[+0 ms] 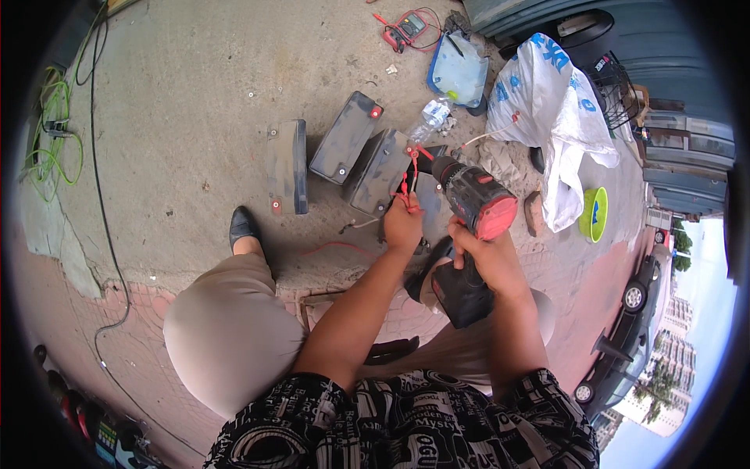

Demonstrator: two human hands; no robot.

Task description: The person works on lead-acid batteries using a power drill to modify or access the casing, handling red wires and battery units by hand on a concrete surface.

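Observation:
My right hand [483,252] is wrapped round the grip of a black and red cordless drill [475,195]. The chuck points up and left toward the terminal end of a dark, dusty block battery [376,173]. At that end, my left hand [403,225] is closed on a red cable [405,189] that runs up to the terminal. Whether the drill's bit touches the terminal screw is hidden. To the left lie two more batteries, a tilted one [345,139] with a red-ringed terminal and an upright narrow one [289,168]. Another dark block is partly hidden behind my hands.
A red multimeter [406,30], a blue tray [459,70] and a plastic bottle [432,117] lie at the far side. To the right are a white sack [539,102], a stone [533,213] and a yellow-green bowl [594,215]. A black cable [95,195] crosses the ground at left.

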